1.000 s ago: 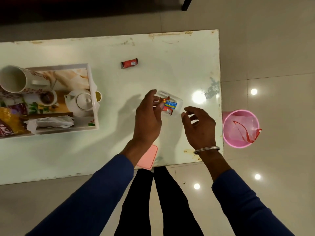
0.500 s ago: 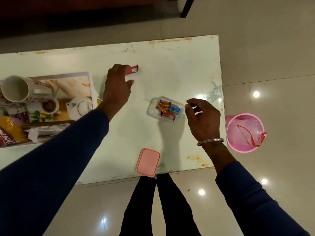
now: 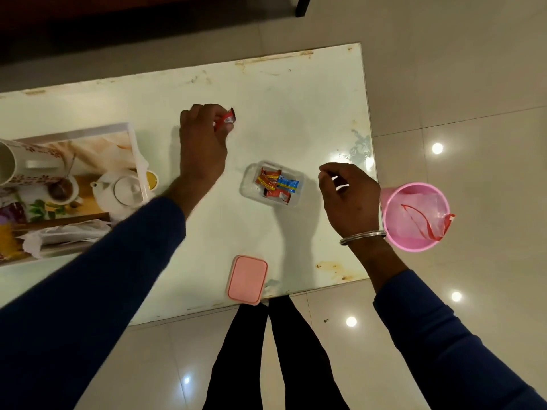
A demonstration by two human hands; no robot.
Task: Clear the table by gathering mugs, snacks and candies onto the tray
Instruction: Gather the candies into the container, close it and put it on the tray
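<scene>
Over a pale green table (image 3: 296, 99), the left hand (image 3: 202, 143) pinches a red candy wrapper (image 3: 225, 119), well apart from the tray (image 3: 130, 134) at left, while the right hand (image 3: 350, 199) hovers loosely curled, holding nothing, beside a clear candy container (image 3: 250, 184).

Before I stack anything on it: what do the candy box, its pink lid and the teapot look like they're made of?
Candy box: clear, thin plastic by the look; the wrappers show through its walls.
Pink lid: opaque, matte plastic, probably; rounded moulded corners, no shine.
Teapot: glossy white, likely glazed ceramic, though the look alone can't rule out other materials.
</scene>
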